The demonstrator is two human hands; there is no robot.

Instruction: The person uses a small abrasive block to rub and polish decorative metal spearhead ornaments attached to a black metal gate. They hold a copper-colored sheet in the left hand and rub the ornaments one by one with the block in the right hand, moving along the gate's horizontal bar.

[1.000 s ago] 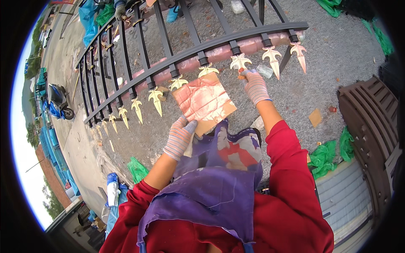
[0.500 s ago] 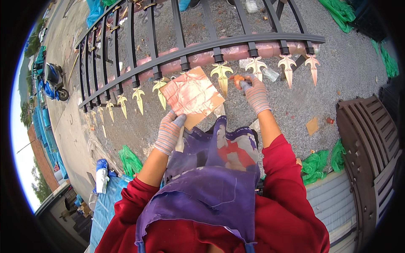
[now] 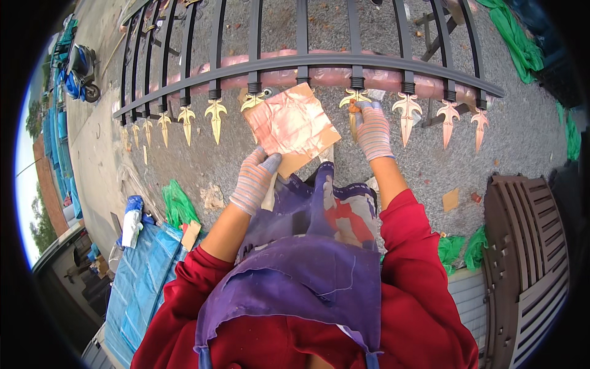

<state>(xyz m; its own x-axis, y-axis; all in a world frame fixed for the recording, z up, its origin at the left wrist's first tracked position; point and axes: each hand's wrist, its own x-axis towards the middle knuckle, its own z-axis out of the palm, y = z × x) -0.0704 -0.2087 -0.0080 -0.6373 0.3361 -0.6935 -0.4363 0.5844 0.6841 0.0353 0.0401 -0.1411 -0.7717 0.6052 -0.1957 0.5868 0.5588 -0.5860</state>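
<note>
My left hand [image 3: 255,179], in a striped knit glove, pinches the lower edge of a square cardboard piece [image 3: 292,123]. Its top face is smeared with shiny copper-pink paint. My gloved right hand [image 3: 374,134] is closed on a small orange sponge [image 3: 354,109], mostly hidden by the fingers. The sponge is against a gold spear finial [image 3: 355,96] on the dark metal fence panel [image 3: 246,69]. Finials to the left look gold, such as this spear tip [image 3: 216,120]; those to the right, like this one [image 3: 407,117], look pinker. The cardboard partly covers one finial.
Pink wrapping [image 3: 332,76] runs under the fence rail. Brown slatted panels [image 3: 522,234] stand at the right. Green plastic sheeting [image 3: 178,203] and a blue-wrapped stack [image 3: 138,289] lie at the left. A scooter [image 3: 80,72] is parked far left. Cardboard scraps [image 3: 450,200] dot the gravel.
The view has shifted, so the fence appears further right and more level. My right hand has brought the sponge from beside a finial onto it. My left hand still holds the cardboard.
</note>
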